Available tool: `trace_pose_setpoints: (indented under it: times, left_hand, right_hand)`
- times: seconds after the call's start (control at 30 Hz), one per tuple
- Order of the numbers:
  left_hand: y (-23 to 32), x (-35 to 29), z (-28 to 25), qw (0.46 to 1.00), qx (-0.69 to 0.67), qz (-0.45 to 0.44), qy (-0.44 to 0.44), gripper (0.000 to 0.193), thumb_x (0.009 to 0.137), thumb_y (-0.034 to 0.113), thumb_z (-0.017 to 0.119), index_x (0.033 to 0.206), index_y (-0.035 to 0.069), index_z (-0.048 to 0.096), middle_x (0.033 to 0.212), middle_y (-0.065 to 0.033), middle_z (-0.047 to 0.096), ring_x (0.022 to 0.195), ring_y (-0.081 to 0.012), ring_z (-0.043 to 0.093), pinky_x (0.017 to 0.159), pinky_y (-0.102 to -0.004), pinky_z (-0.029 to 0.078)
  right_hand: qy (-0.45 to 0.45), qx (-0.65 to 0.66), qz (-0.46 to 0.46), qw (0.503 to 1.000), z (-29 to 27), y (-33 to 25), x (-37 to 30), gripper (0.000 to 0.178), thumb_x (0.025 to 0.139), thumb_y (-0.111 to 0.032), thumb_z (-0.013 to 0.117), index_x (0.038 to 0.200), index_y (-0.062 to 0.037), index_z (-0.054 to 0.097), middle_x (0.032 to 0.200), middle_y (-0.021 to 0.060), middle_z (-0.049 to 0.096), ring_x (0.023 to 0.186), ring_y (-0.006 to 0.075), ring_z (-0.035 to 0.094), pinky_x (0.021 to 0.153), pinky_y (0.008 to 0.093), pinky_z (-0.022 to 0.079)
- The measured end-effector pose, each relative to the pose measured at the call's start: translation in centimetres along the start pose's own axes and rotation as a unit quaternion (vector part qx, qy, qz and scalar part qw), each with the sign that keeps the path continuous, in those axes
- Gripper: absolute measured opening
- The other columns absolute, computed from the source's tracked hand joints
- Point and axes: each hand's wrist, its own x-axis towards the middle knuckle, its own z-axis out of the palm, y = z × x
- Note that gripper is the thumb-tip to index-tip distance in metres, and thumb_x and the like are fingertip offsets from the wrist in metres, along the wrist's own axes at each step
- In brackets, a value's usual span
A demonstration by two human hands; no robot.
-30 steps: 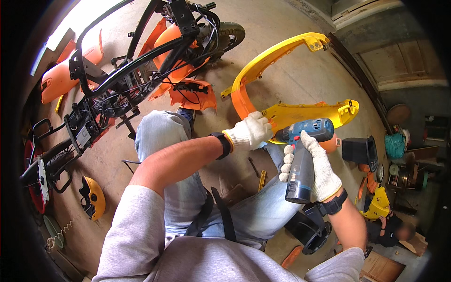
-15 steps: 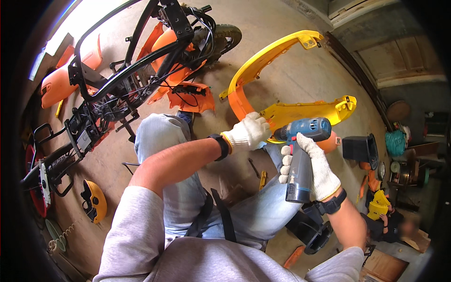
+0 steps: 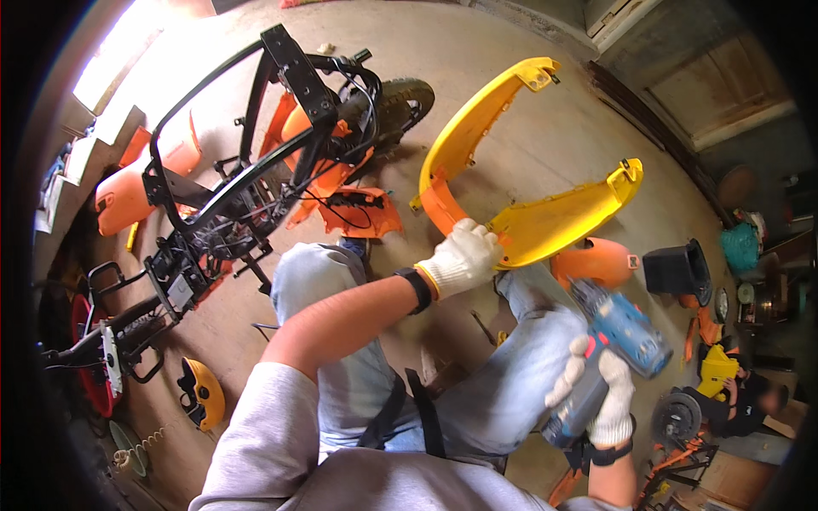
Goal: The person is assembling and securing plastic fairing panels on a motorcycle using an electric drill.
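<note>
left fingers [image 3: 484,241]: gloved and curled onto the near end of the u-shaped panel [image 3: 567,223], by its orange middle. looks like a proper grip, but the underside is hidden so can't say how deep it goes
u-shaped panel: starts right at the left fingers, one yellow arm heading off to their right, the other curving up beyond them
right fingers [image 3: 564,379]: closed round the handle of the drill [image 3: 629,334]. kinda blurry, so no clue if the trigger's squeezed
drill: body sits above the right fingers, low and to the right of the left ones. nose points up-left, apart from the panel. can't make out the bit
nearby stuff: jeans leg [image 3: 528,341] between the two sets of fingers, orange rounded shell [image 3: 601,260] right of the left fingers, black bin [image 3: 677,272] further right, stripped bike frame [image 3: 247,183] well off to their left
tips for panel + drill work: imo brace the panel firmly and don't let it twist. left fingers should be clear of the bit's line, nose square to the fastener before any trigger, then light steady push. easy on the torque too, thin plastic (that's my guess) probably cracks or strips
</note>
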Motion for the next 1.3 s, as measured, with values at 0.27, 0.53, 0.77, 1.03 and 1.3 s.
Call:
trace_pose_setpoints:
  times: [0.27,0.53,0.77,1.03,1.3]
  left_hand:
    - [1.3,2.5,-1.5,1.000,-0.005,-0.003,-0.004,0.022,0.076,0.030,0.072,0.087,0.011,0.071,0.093,-0.0047,0.068,0.094,-0.0244,0.064,0.088,-0.0386,0.047]
    - [-0.8,4.9,-1.0,0.999,-0.015,0.013,0.039,0.026,0.074,0.036,0.075,0.083,0.012,0.067,0.092,-0.0056,0.065,0.098,-0.0275,0.061,0.086,-0.0428,0.044]
    - [0.5,9.0,-4.1,0.986,-0.027,-0.051,-0.159,0.030,0.073,0.035,0.075,0.085,0.009,0.065,0.101,-0.0103,0.065,0.105,-0.0320,0.060,0.094,-0.0447,0.045]
    - [2.8,12.8,-2.0,0.975,0.004,-0.005,-0.222,0.039,0.074,0.035,0.074,0.103,0.009,0.069,0.109,-0.0136,0.066,0.113,-0.0343,0.060,0.099,-0.0447,0.046]
    - [2.9,14.7,-1.4,0.976,0.051,-0.053,-0.204,0.048,0.073,0.037,0.075,0.111,0.008,0.067,0.116,-0.0146,0.061,0.118,-0.0339,0.054,0.103,-0.0444,0.042]
  right_hand:
    - [0.082,0.109,-0.109,0.985,-2.1,4.5,-6.0,0.056,0.087,-0.052,0.065,0.115,-0.0053,0.053,0.072,0.0055,0.059,0.058,0.0254,0.064,0.054,0.0461,0.059]
    - [0.179,0.149,-0.148,0.961,-1.4,6.8,-9.0,0.056,0.082,-0.047,0.069,0.107,0.0001,0.052,0.068,0.0081,0.058,0.058,0.0274,0.065,0.057,0.0474,0.061]
    - [0.073,0.273,-0.099,0.954,-4.9,9.3,-8.5,0.056,0.081,-0.045,0.074,0.110,-0.0038,0.052,0.078,0.0063,0.060,0.071,0.0271,0.067,0.070,0.0505,0.060]
    - [0.092,0.237,-0.118,0.960,-4.4,9.1,-6.9,0.054,0.084,-0.051,0.068,0.108,-0.0048,0.052,0.074,0.0048,0.058,0.066,0.0241,0.066,0.065,0.0470,0.061]
    - [0.084,0.294,-0.083,0.948,-5.0,10.7,-7.2,0.048,0.084,-0.035,0.070,0.116,-0.0026,0.053,0.079,0.0090,0.060,0.072,0.0283,0.067,0.073,0.0488,0.061]
